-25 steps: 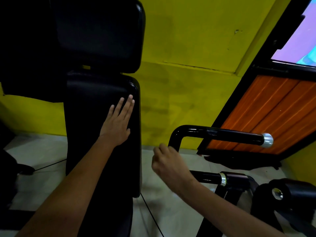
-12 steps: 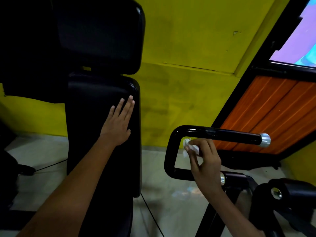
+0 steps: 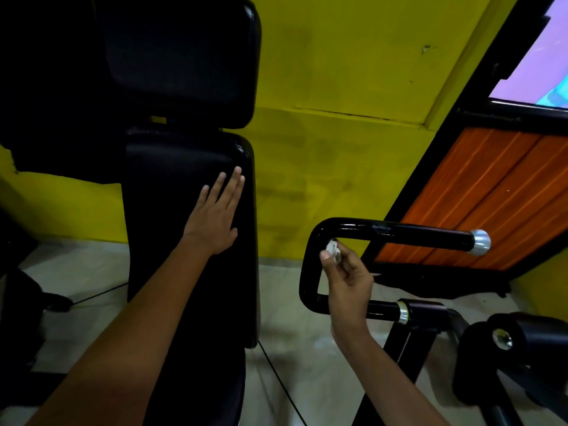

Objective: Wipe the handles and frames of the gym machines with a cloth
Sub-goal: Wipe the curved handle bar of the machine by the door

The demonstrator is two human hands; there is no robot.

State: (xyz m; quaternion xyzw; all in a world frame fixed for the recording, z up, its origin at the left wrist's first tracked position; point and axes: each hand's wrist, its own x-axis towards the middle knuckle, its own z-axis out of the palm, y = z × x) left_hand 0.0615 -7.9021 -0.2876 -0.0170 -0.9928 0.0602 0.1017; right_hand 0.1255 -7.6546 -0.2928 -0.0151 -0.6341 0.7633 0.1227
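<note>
Grip: the right hand [image 3: 345, 279] pinches a small white cloth [image 3: 332, 249] between thumb and fingertips, wadded tight; the left hand [image 3: 215, 216] lies flat with straight fingers on the black back pad [image 3: 172, 241], holding nothing
Cloth: pressed to the inner side of the upper bend of the black handle [image 3: 310, 262], just below where the loop turns into the top bar
What changed: a second ago the right hand was a bare-looking fist short of the handle; half a second ago the cloth was under the top bar, and now it has slid left into the corner. The left hand has not shifted on the pad
Meaning: I'd say wiping of this handle has only begun, with the curve, the lower bar and the long grip toward the chrome end cap [image 3: 480, 242] yet to do
Containers: none that I can see from here
Farther off: yellow wall [image 3: 338, 87], orange wooden panel [image 3: 479, 195] in a black frame
</note>
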